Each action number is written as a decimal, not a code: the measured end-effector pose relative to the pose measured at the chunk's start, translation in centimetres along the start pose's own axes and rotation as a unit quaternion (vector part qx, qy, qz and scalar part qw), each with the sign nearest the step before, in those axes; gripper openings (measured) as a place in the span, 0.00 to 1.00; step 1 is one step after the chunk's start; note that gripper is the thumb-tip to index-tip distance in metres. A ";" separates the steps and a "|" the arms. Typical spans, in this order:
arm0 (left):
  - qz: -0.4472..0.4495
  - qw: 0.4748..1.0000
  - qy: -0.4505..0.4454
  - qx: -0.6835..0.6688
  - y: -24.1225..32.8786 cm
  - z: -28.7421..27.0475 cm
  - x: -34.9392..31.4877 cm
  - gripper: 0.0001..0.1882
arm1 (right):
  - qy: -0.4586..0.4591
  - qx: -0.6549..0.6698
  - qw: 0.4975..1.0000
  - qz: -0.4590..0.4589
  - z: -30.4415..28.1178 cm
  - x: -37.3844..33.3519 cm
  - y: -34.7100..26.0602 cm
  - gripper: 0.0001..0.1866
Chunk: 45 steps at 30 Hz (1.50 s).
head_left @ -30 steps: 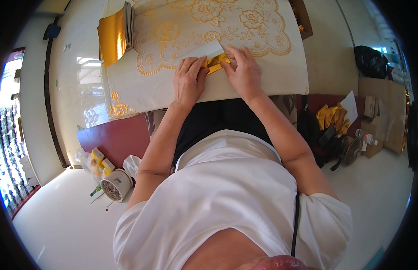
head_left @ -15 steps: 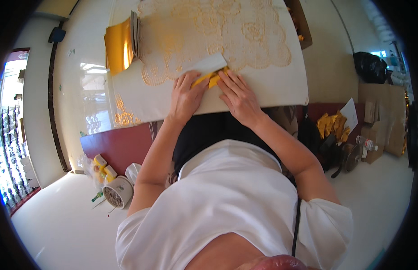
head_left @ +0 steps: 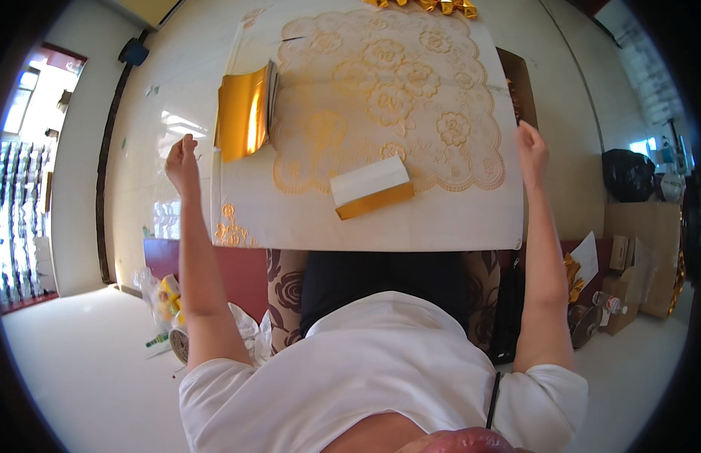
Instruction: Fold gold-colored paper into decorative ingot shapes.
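A folded sheet of gold foil paper [head_left: 375,203] lies by itself on the tablecloth near the front edge. Its white side faces up at the back, with a gold band along the front. My left hand [head_left: 183,164] is raised beyond the table's left side, fingers curled closed with nothing visible in them. Past the right edge of the table is my right hand [head_left: 532,155], its fingers also bent closed and no object showing. Nearest to my left hand is a stack of gold foil sheets [head_left: 245,113], slightly curved, at the table's left side.
A white cloth with gold flower patterns [head_left: 388,98] covers the table. Gold folded pieces [head_left: 430,6] sit at its far edge. A brown box [head_left: 519,87] stands by its right side. Cardboard boxes [head_left: 643,257] and a plastic bottle [head_left: 609,302] are at right.
My hands have let go of the gold paper and swung apart to either side of the table. The view has shifted, showing more of the table's far side.
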<state>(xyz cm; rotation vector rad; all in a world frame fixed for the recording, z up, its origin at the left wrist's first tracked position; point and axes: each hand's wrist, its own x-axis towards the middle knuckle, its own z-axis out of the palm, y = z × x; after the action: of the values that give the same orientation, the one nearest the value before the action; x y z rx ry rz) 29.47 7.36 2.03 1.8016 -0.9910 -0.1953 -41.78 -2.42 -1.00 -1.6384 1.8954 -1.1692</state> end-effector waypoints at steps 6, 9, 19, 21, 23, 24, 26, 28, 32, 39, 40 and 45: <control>-0.267 0.946 -0.176 -0.047 -6.0 3.8 11.9 0.37 | -0.015 -0.045 0.999 0.015 4.0 11.6 3.6 0.21; -0.274 0.938 -0.208 -0.039 -5.4 7.5 13.8 0.42 | -0.001 0.017 1.000 -0.026 6.3 15.9 3.1 0.21; -0.169 0.972 -0.162 0.008 4.8 7.9 5.2 0.38 | -0.195 0.170 0.965 -0.027 15.1 11.1 -10.1 0.18; -0.111 0.964 -0.186 0.156 4.9 7.2 4.3 0.46 | -0.226 0.167 0.960 -0.015 17.0 8.2 -13.1 0.18; -0.081 0.955 -0.205 0.196 5.6 7.4 3.8 0.49 | -0.239 0.156 0.958 -0.018 17.7 6.5 -14.6 0.18; -0.125 0.950 -0.213 0.191 6.1 7.6 3.9 0.49 | -0.251 0.145 0.957 -0.021 17.8 6.2 -15.0 0.18; -0.166 0.944 -0.220 0.183 6.3 7.6 4.1 0.49 | -0.241 0.155 0.957 -0.040 18.4 6.2 -13.6 0.17; -0.211 0.948 -0.209 0.114 6.2 7.4 4.3 0.48 | -0.230 0.164 0.957 -0.058 18.8 6.0 -13.1 0.17; -0.292 0.897 -0.327 0.059 6.5 7.1 5.6 0.43 | -0.225 0.219 0.949 -0.029 18.4 6.3 -11.5 0.15; -0.256 0.879 -0.356 -0.186 6.7 6.3 4.8 0.27 | -0.246 0.206 0.945 0.068 15.9 8.4 -10.9 0.15; -0.267 0.866 -0.359 -0.226 7.3 6.5 4.5 0.25 | -0.228 0.197 0.951 0.073 14.7 9.1 -10.4 0.15; -0.282 0.778 -0.448 -0.339 5.7 11.2 6.1 0.23 | -0.054 0.138 0.989 0.011 11.0 16.2 -5.6 0.16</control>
<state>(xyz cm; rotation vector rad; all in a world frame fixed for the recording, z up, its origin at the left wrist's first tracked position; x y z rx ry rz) 24.30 -5.52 3.50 1.2098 -0.7713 -1.6927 -34.27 -21.29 0.66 -1.4934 1.6008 -1.2443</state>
